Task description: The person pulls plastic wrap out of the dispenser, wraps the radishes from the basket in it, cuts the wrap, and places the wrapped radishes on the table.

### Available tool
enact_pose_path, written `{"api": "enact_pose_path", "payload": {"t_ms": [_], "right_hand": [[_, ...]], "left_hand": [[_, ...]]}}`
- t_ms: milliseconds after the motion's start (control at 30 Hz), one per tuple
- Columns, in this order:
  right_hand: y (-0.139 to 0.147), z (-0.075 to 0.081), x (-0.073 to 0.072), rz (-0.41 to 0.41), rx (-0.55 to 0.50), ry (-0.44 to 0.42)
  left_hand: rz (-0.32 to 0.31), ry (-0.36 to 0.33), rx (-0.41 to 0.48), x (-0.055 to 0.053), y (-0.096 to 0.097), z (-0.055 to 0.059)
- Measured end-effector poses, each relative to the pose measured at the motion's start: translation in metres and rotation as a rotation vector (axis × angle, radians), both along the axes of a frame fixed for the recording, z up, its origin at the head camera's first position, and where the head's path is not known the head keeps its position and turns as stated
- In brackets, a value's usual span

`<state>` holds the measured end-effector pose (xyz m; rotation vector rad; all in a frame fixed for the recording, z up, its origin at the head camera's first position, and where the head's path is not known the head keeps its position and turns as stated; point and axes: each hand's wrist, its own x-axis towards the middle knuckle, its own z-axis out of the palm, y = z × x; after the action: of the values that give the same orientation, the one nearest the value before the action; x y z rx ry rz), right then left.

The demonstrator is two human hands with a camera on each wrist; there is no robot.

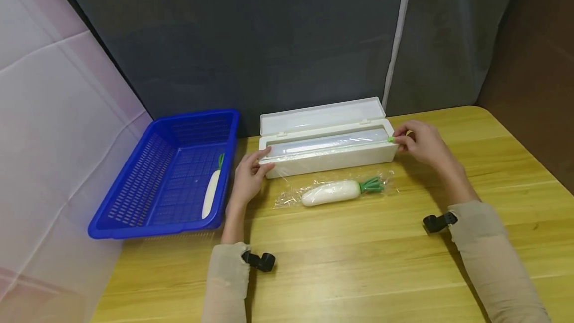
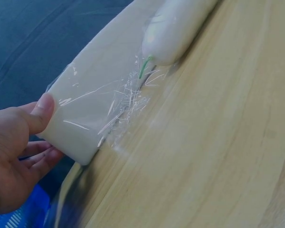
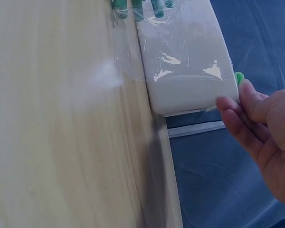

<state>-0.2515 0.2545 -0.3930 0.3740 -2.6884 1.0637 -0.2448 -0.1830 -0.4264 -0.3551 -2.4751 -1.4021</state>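
Observation:
A white cling film dispenser (image 1: 329,158) stands with its lid (image 1: 323,116) raised, a roll of film (image 1: 329,142) inside. Its left end is gripped by my left hand (image 1: 247,176), the thumb (image 2: 45,105) lying on the film-covered edge. At the other end, my right hand (image 1: 421,142) pinches the small green slider (image 1: 390,139) between thumb and fingers; in the right wrist view the green slider (image 3: 239,77) shows just past the thumb tip. Clear film hangs down the box front to a white radish (image 1: 332,193) with green stalks, which lies on the table under crinkled film.
To the left, a blue plastic basket (image 1: 230,163) holds another white radish (image 1: 211,195) against its right wall. The wooden table (image 1: 350,268) runs up to a dark curtain (image 1: 251,39) behind the dispenser. A white sheet (image 1: 58,128) hangs along the left side.

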Motion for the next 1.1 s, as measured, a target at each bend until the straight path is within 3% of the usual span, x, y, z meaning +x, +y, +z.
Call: {"api": "enact_pose_path", "payload": {"t_ms": [800, 1100], "right_hand": [[0.0041, 0.0041, 0.0016, 0.031, -0.020, -0.069], [0.0033, 0.0054, 0.0018, 0.051, -0.025, -0.138]], "left_hand": [[0.000, -0.012, -0.007, -0.0002, 0.0003, 0.0011], [0.009, -0.031, 0.001, 0.0003, -0.0016, 0.0009]]}}
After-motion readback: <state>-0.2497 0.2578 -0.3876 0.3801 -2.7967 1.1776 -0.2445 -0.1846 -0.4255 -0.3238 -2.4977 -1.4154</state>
